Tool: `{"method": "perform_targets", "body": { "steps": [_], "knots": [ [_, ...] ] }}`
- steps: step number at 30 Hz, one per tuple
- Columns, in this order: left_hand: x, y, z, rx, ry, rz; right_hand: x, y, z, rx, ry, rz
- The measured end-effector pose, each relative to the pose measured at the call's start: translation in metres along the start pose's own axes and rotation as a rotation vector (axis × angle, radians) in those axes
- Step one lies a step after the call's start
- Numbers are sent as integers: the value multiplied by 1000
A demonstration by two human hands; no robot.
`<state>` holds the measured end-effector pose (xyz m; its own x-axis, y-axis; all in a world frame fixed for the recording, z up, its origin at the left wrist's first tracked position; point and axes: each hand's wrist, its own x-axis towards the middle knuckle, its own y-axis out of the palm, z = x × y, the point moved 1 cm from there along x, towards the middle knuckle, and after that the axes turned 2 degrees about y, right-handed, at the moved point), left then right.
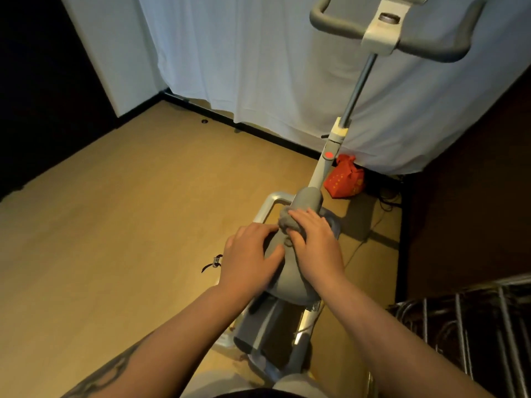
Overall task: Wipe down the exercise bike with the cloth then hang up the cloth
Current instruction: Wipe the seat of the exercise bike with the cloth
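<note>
Nearest the camera, two bare forearms extend forward over the rear of the exercise bike (290, 278); the left forearm carries a dark tattoo. Below them, grey frame members and a silver rail of the bike run toward the viewer.

The left hand (248, 258) lies flat on the left side of the grey central housing, fingers straight and spread, holding nothing. The right hand (314, 239) presses a bunched grey cloth (286, 222) against the top of the housing, just below the grey collar where the upright post begins. Its fingers curve over the cloth and its thumb is tucked against the cloth's near edge. The two hands sit close together, the left index finger reaching almost to the cloth.

A small dark strap with a clip (213, 262) lies on the wooden floor (115, 211) to the left of the left hand. A metal wire rack (474, 317) stands at the lower right.

Beyond the hands, the post (327, 159) rises at a tilt, bearing a red dot. A red patterned bag (344, 179) sits on the floor just right of the post base. At the top, grey handlebars (431, 44) flank a white console mount. A white curtain (244, 58) hangs behind.
</note>
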<state>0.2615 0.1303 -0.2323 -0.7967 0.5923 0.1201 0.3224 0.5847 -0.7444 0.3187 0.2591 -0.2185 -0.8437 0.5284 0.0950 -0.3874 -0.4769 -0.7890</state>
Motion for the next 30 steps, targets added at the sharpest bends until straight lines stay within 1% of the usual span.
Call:
{"method": "perform_targets", "body": {
  "steps": [2, 4, 7, 9, 12, 15, 16, 19, 21, 24, 26, 27, 30],
  "knots": [
    [-2, -2, 3, -13, 29, 18, -21, 2, 8, -72, -3, -14],
    [-4, -3, 5, -60, 64, 34, -28, -1, 4, -90, 4, -12],
    [-10, -7, 9, -189, 81, 21, -12, 0, 2, -78, 95, -92],
    [-20, -9, 14, -199, 79, -9, -14, 5, 10, -103, 160, -165],
    [-38, -10, 24, -170, 82, -23, -44, 10, 23, -167, 119, -210],
    [-45, -10, 32, -181, 100, 12, -60, 6, 18, -138, 50, -176],
    [-44, -11, 34, -191, 104, 14, -54, 5, 15, -133, 57, -185],
    [-38, -15, 35, -238, 105, 18, -38, 8, 18, -70, 169, -225],
    [-37, -15, 35, -272, 104, 26, -46, 14, 28, -52, 123, -207],
    [-39, -13, 37, -311, 107, 29, -68, 11, 26, -75, -60, -80],
    [-41, -10, 36, -327, 92, 8, -71, 3, 13, -82, -135, -23],
    [-42, -9, 36, -351, 71, -12, -71, 2, 10, -75, -139, -34],
    [-50, -3, 35, -446, -52, -108, -64, 17, 23, -74, -70, -114]
  ]
}}
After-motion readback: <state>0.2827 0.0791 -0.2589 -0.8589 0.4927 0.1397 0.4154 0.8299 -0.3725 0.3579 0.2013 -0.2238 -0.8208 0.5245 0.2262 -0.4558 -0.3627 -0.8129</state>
